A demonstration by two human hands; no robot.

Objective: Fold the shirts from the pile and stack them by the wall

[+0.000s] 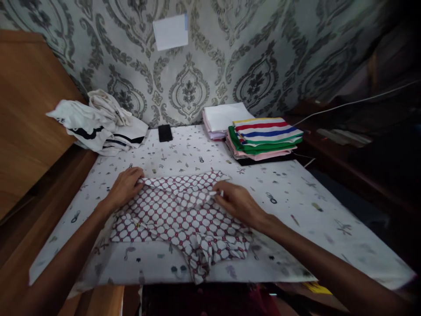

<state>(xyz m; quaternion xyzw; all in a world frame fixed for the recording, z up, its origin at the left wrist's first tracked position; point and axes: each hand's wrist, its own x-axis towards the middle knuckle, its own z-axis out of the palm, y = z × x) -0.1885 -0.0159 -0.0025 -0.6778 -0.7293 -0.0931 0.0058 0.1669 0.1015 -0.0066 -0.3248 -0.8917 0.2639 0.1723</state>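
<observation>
A white garment with a red and dark lattice print [167, 215], shaped somewhat like shorts, lies on the table in front of me. Its lower right part is bunched and creased, and its lowest tip reaches the front edge. At the upper left corner, my left hand [126, 188] is closed on the fabric, with the fingertips curled at its edge. My right hand [235, 199] pinches a fold of the same garment near its upper right, lifting that bit slightly. The exact grip under the left fingers is partly hidden.
A printed white cloth covers the table [279, 188]. Crumpled white clothes with black bands [101, 125] lie back left, near a black phone [165, 133]. Folded white cloths [226, 116] and a folded colourful stack [265, 138] stand back right. A wooden panel [33, 109] borders the left.
</observation>
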